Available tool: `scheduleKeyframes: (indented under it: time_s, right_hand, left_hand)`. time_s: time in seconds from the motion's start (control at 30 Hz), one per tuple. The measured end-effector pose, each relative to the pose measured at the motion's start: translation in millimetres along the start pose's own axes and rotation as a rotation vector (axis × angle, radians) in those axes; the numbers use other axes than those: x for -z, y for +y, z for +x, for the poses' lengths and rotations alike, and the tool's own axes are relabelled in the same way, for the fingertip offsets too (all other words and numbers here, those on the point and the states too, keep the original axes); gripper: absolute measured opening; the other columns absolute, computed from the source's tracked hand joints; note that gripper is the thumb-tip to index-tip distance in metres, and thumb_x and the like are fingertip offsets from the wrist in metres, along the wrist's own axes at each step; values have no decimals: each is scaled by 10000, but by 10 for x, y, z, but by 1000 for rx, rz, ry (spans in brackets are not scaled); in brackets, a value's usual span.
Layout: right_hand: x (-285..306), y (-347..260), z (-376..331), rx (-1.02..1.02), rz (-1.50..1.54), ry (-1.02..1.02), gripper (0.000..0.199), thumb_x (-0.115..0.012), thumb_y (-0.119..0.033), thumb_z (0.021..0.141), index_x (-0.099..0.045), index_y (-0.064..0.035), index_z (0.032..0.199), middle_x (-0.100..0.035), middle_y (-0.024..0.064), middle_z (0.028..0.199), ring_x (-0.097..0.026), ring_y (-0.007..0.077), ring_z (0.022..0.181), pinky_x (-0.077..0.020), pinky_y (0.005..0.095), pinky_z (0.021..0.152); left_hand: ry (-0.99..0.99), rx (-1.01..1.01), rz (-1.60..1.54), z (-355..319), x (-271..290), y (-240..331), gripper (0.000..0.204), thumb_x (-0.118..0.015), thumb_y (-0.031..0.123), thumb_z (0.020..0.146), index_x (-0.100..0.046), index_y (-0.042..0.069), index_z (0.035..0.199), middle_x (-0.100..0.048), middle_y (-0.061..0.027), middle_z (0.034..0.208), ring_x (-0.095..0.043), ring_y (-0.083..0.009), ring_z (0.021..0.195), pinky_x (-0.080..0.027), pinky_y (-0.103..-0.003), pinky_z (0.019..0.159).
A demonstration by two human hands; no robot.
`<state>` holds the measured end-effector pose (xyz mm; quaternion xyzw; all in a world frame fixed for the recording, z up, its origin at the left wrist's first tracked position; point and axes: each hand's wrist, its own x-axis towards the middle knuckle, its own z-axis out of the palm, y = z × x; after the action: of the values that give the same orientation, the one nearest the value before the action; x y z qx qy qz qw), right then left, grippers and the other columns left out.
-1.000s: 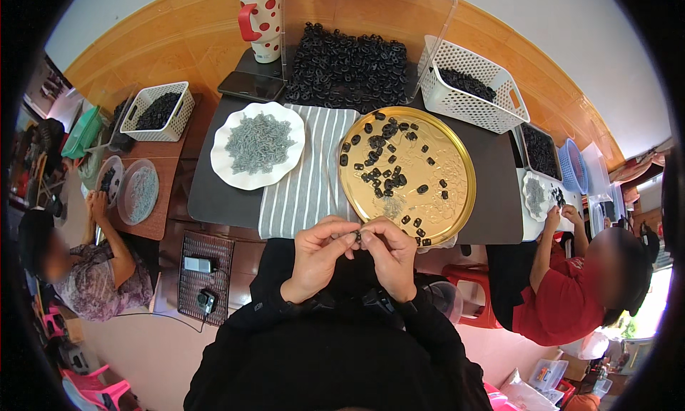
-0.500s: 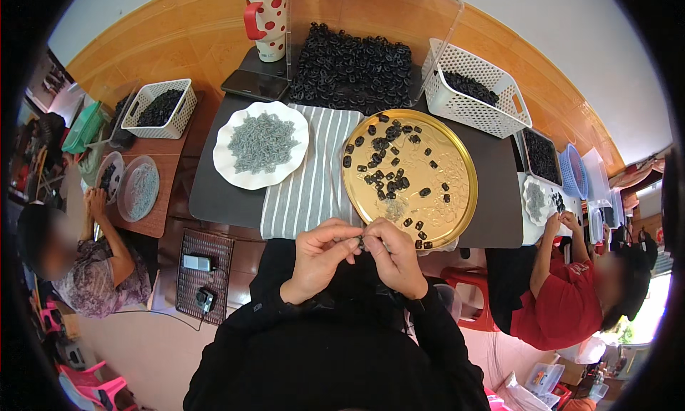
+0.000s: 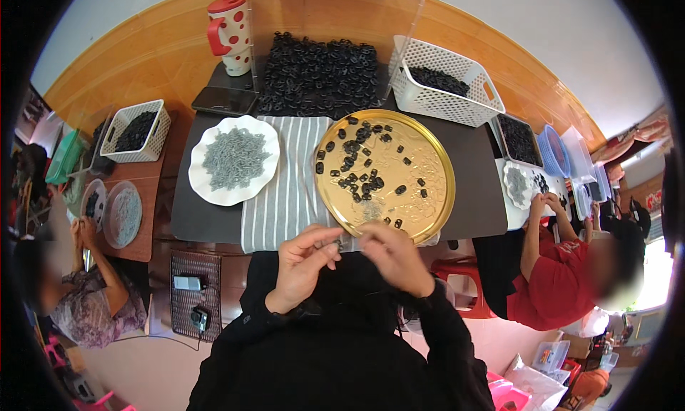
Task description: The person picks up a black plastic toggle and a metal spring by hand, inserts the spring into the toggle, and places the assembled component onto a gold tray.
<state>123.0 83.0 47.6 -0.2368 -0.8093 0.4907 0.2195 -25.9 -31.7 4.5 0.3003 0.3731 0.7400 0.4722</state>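
Observation:
My left hand [image 3: 305, 262] is in front of the table's near edge. Its thumb and forefinger pinch a small dark piece [image 3: 338, 245], mostly covered by the fingertips. Close on its right, my right hand [image 3: 394, 257] is apart from the piece, fingers loosely spread and nothing visible in them. Beyond it lies a round gold tray [image 3: 428, 218] with scattered small black oval pieces [image 3: 352, 147] and a little heap of tiny clear bits [image 3: 371, 210]. A white scalloped plate [image 3: 202, 185] to the left holds a pile of small grey-clear pieces [image 3: 235, 158].
A striped cloth [image 3: 278, 197] lies under the plate and tray. Behind are a clear-walled bin of black pieces [image 3: 317, 75], a white basket [image 3: 446, 100], a phone [image 3: 225, 100] and a dotted tumbler [image 3: 232, 36]. One person works at each side table.
My right hand has drawn away to the right from the left fingertips, which keep their pinch. The whole view has shifted, so the table sits farther left and slightly lower.

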Motion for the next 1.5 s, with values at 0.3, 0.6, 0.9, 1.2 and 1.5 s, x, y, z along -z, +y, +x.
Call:
scheduleKeyframes:
  time_s: [0.3,0.6,0.9,1.2,1.5]
  right_hand:
    - [901,523,417,105,-724,167,125,-580,-55,794,-625,-22,907,-565,174,785,-581,368,736,-462,416,635]
    - [815,701,523,64,-825,38,95,-606,-59,758,-553,3,806,-553,191,812,-564,388,782,-454,451,670]
    - [494,-66,173,-199,312,166,112,-605,6,829,-604,4,941,-606,6,791,-557,66,694,-454,206,651]
    - [-391,175,-30,-177,797,274,159,-568,-13,886,-595,25,1038,-620,30,855,-560,76,728,-468,213,669]
    - [-453,233,-15,-195,868,219,168,-536,13,901,-585,28,1061,-625,52,905,-559,93,729,-455,222,672]
  left_hand:
    - [46,19,-27,40,59,0,221,-541,-64,862,-641,-45,1058,-560,-67,902,-577,-112,710,-451,-192,587]
    - [82,14,-44,-22,91,63,232,-544,-61,863,-644,-41,1071,-554,-64,903,-566,-108,713,-436,-197,574]
    - [60,-6,-27,35,-38,20,242,-545,-47,868,-648,-27,1086,-535,-52,886,-554,-99,706,-429,-194,566]
    - [93,2,49,18,-86,22,246,-547,-45,864,-652,-17,1084,-548,-47,907,-548,-83,710,-419,-182,563]
    - [96,24,54,6,-46,6,247,-557,-39,858,-657,-9,1082,-549,-40,909,-539,-74,705,-413,-174,553]
